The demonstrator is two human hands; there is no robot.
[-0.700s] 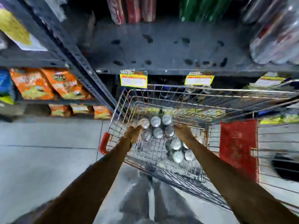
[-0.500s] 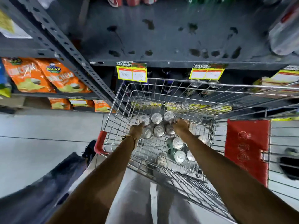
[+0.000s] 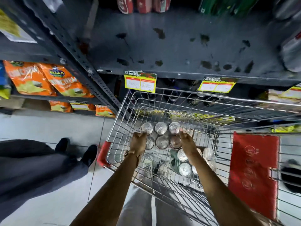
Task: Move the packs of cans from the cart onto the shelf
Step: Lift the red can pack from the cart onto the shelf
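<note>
A shrink-wrapped pack of cans (image 3: 161, 136) with silver tops stands in the wire cart (image 3: 203, 95). My left hand (image 3: 138, 141) is pressed against the pack's left side and my right hand (image 3: 187, 142) against its right side, so the pack is clamped between them. Another pack of cans (image 3: 184, 162) lies lower in the cart, partly hidden under my right forearm. Just beyond the cart's front is the dark, stained shelf (image 3: 179, 46), largely bare in the middle.
Yellow price tags (image 3: 140, 82) hang on the shelf edge. Red cans (image 3: 141, 4) stand at the shelf's back and wrapped packs (image 3: 291, 51) at its right. Orange snack bags (image 3: 48, 79) fill the left rack. Another person's legs (image 3: 40, 163) stand left of the cart. The red seat flap (image 3: 252, 173) is right.
Both hands closed in on the sides of the can pack. The view shifted, and another person's legs and shoes came in from the left.
</note>
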